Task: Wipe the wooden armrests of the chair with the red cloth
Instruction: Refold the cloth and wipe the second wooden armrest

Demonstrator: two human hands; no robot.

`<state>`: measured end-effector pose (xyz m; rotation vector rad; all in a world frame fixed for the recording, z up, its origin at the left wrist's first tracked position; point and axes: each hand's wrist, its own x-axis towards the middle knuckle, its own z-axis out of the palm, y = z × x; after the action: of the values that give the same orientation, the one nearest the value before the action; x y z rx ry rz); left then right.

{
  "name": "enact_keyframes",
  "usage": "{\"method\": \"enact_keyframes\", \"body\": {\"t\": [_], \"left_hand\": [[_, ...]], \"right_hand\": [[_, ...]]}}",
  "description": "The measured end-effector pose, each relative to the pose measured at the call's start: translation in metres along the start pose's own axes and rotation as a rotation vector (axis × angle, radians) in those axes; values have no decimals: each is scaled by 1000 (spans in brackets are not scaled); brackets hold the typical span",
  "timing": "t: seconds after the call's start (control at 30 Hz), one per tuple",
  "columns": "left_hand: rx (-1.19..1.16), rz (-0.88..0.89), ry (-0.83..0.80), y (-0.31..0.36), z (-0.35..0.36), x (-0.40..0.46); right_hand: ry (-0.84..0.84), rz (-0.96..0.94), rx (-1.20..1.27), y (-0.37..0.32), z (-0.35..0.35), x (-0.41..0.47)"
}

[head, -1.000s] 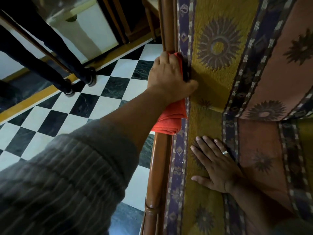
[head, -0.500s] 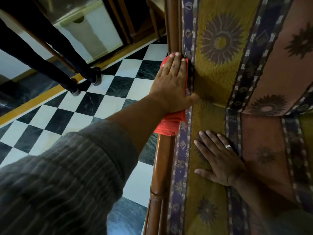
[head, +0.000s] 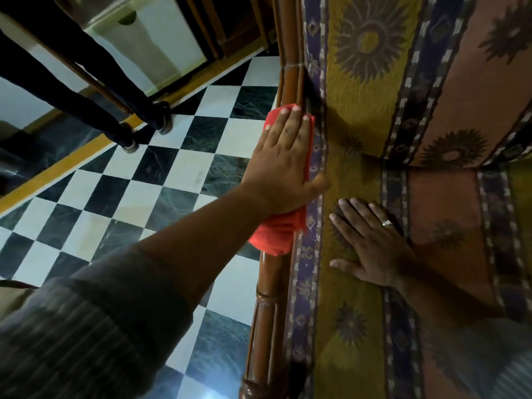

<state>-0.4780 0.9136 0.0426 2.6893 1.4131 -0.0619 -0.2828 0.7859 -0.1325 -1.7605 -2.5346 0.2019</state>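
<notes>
Checkered floor (head: 184, 156) beside wooden armrest (head: 290, 47), left hand (head: 283, 165) flat on red cloth (head: 276, 234), right hand (head: 374, 246) splayed on patterned cushion (head: 354, 355)

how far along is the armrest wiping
Mid-wipe. The left hand presses the red cloth flat on the wooden armrest, about halfway along the visible rail. The right hand rests flat on the seat cushion. Which stretches are finished can't be told; the other armrest is out of view.

No readable text, labels, brands or numbers anywhere.
</notes>
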Motion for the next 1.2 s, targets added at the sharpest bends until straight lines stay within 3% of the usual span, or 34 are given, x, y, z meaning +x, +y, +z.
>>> {"method": "enact_keyframes", "body": {"t": [0.27, 0.43, 0.53, 0.7, 0.93, 1.2], "left_hand": [[2, -68, 25, 8, 3, 9], [-87, -45, 68, 30, 12, -69], [-117, -21, 16, 35, 20, -109], [-43, 34, 7, 26, 16, -78], [-72, -59, 21, 34, 14, -80], [-192, -13, 41, 58, 33, -193]], "right_hand": [[27, 15, -28, -2, 3, -6], [-10, 43, -1, -7, -3, -7], [6, 71, 23, -13, -2, -13], [14, 88, 28, -15, 1, -16], [-30, 125, 22, -24, -1, -26], [-57, 156, 94, -45, 5, -50]]}}
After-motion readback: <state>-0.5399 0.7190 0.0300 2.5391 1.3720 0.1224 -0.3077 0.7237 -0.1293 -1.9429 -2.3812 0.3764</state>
